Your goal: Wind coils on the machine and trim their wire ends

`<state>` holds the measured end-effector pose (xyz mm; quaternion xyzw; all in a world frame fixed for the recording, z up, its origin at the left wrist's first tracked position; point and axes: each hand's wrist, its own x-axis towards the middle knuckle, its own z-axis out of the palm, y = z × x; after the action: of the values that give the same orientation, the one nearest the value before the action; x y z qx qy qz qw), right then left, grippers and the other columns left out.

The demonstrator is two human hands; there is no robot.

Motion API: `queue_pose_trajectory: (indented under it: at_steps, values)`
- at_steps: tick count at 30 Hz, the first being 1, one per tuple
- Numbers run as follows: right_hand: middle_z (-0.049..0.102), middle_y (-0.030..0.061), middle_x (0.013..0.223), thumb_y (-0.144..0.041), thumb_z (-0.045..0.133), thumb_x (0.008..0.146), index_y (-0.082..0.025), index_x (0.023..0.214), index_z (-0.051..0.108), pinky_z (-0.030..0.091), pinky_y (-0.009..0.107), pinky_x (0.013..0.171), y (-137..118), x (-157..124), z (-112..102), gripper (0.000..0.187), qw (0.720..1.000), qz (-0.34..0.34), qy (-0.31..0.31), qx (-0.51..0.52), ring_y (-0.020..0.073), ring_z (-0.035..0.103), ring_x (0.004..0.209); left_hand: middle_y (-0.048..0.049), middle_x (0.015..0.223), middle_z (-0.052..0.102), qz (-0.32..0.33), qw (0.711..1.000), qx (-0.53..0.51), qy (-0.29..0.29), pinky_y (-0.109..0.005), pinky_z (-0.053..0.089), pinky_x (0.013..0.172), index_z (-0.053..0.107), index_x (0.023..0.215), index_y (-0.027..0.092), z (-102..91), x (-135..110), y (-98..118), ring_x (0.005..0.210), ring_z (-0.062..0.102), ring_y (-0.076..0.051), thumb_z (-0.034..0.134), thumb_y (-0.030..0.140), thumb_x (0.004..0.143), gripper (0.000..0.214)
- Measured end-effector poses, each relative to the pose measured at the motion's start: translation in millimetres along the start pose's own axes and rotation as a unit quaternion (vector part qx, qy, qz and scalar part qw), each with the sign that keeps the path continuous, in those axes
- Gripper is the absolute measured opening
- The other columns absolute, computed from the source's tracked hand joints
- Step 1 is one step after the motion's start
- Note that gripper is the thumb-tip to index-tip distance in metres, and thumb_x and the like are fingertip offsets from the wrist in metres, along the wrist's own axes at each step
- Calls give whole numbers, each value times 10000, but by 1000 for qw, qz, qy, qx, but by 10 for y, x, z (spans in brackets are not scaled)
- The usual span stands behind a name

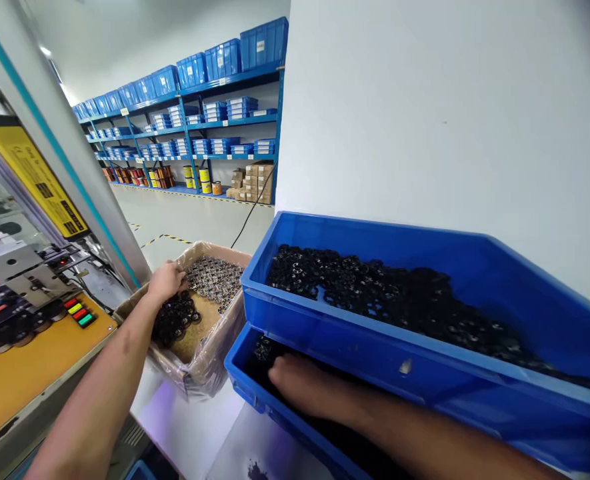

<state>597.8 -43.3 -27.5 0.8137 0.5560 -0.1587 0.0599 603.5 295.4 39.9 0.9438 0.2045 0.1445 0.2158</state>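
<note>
Hands well apart from each other. Left hand (pixel 167 280) at the left side of an open cardboard box (pixel 209 360) lined with clear plastic, fingers bent, beside the black parts (pixel 175 320); I cannot tell whether anything is gripped. Right hand (pixel 291 375) down inside the lower blue bin (pixel 247 389), its fingers hidden; grip cannot be told.

Black parts lie in a heap at the near left of the box. Silvery metal parts (pixel 215 277) are laid out close together at its far side; brown bottom visible between the two groups. More black parts show in the lower bin, just left of the right hand. Upper blue bin (pixel 295 310), above and behind the lower one, holds a wide layer of the same black pieces.

Left: machine with orange panel (pixel 39 373) and coloured buttons (pixel 81 311). Far: blue shelves (pixel 235 123) carrying bins, with spools (pixel 205 180) and cartons (pixel 252 181) at the bottom.
</note>
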Motion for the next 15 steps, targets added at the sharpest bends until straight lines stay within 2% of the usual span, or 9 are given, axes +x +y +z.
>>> queue_pose_trajectory:
  at_steps: [2, 4, 6, 7, 8, 9, 11, 13, 15]
  values:
    - [741, 149, 956, 15, 490, 815, -98, 867, 740, 520, 297, 696, -10, -37, -39, 279, 999, 0, 35, -1, 262, 722, 845, -94, 1171, 670, 23, 996, -74, 43, -463, 535, 929, 649, 1068, 140, -126, -397, 135, 1050, 652, -233, 622, 343, 919, 254]
    - [721, 147, 997, 16, 484, 818, -108, 841, 724, 521, 298, 708, -11, -77, -61, 271, 997, -5, 73, 0, 246, 712, 831, -114, 1214, 678, 47, 985, -149, 70, -413, 525, 963, 654, 975, 151, -197, -956, 240, 1073, 658, -241, 624, 385, 904, 246]
    - [704, 130, 991, 21, 483, 815, -121, 822, 704, 520, 294, 708, -13, -129, -83, 262, 994, -16, 112, 1, 218, 697, 793, -127, 1172, 705, 54, 972, -215, 74, -366, 569, 867, 623, 1004, 165, -198, -1582, 307, 999, 693, -236, 623, 426, 894, 283]
    - [697, 117, 974, 24, 477, 820, -127, 822, 694, 520, 292, 712, -21, -161, -103, 265, 991, -21, 132, 3, 205, 686, 780, -121, 1127, 721, 54, 961, -263, 73, -337, 581, 818, 600, 1083, 178, -177, -1883, 330, 963, 706, -222, 613, 418, 902, 301]
    - [689, 108, 967, 24, 462, 837, -133, 839, 686, 522, 293, 726, -39, -198, -134, 273, 988, -26, 152, 5, 196, 676, 786, -120, 1097, 727, 41, 922, -379, 65, -326, 578, 820, 593, 1150, 188, -152, -2159, 350, 970, 705, -224, 674, 366, 869, 342]
    - [678, 106, 979, 16, 441, 866, -135, 875, 679, 525, 300, 753, -71, -239, -181, 283, 985, -24, 171, 5, 193, 667, 814, -114, 1082, 729, 30, 890, -453, 51, -306, 576, 811, 603, 1185, 201, -129, -2401, 370, 960, 706, -216, 708, 321, 848, 373]
    - [659, 115, 1012, -39, 417, 937, -129, 966, 665, 530, 318, 812, -193, -331, -319, 265, 969, -40, 242, 31, 194, 647, 890, -115, 1140, 707, 17, 842, -539, 31, -262, 571, 796, 665, 1172, 213, -110, -2774, 418, 961, 699, -200, 739, 247, 824, 358]
    - [653, 115, 1022, -117, 460, 976, -124, 1033, 652, 536, 315, 839, -394, -434, -494, 200, 920, -120, 353, 118, 183, 635, 934, -109, 1219, 676, 14, 830, -557, 24, -225, 567, 786, 725, 1108, 224, -137, -3014, 483, 998, 686, -193, 738, 211, 824, 284]
    - [654, 92, 994, -137, 549, 950, -142, 1021, 655, 543, 287, 808, -642, -539, -648, 127, 835, -229, 446, 228, 159, 635, 914, -94, 1243, 671, 11, 824, -566, 30, -212, 566, 800, 749, 1072, 241, -188, -3160, 564, 1039, 677, -193, 735, 197, 828, 249]
